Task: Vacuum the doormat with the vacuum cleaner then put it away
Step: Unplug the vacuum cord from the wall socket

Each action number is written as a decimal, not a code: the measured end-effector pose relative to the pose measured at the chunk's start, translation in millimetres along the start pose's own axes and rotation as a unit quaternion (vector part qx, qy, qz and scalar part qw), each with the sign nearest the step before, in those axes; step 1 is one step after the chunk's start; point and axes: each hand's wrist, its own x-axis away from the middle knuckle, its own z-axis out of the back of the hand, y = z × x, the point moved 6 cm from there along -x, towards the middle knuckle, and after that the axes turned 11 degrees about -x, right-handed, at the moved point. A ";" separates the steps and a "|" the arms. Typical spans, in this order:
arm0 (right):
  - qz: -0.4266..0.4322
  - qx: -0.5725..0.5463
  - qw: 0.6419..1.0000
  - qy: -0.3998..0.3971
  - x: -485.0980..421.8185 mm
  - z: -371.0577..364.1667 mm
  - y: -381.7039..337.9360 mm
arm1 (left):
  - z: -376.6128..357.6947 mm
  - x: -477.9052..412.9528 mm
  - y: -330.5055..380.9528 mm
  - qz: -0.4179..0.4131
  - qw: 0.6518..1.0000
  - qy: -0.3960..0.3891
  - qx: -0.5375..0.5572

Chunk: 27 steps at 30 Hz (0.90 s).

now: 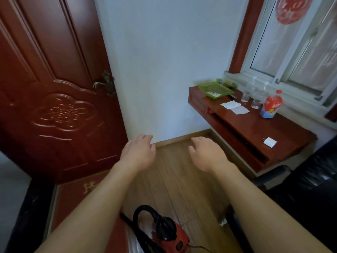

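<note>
So the left hand (139,152) and right hand (206,154) hung out front, apart, fingers loose, holding nothing. Below them the red vacuum cleaner (171,232) sat on the floor right beside the doormat (73,207), probably parked within easy reach.

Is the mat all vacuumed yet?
Done: cannot tell, the red doormat gives no clear sign. In hand: nothing, the left hand and right hand are both empty. Left: the vacuum cleaner sits on the floor beside the mat, not put away.
</note>
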 end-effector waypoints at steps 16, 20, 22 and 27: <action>0.027 -0.013 0.999 0.033 -14.5 63.7 -4.0 | 49.1 -7.1 17.1 0.022 1.000 0.020 -0.002; 0.041 -0.003 0.999 0.034 -17.3 69.0 4.3 | 50.2 -7.0 22.1 0.031 0.999 0.037 -0.023; 0.055 0.011 0.998 0.036 -18.2 68.0 8.3 | 48.3 -4.7 25.1 0.039 0.998 0.042 -0.029; 0.070 0.011 0.997 0.028 -19.7 63.3 20.7 | 42.4 0.6 35.6 0.056 0.997 0.040 -0.031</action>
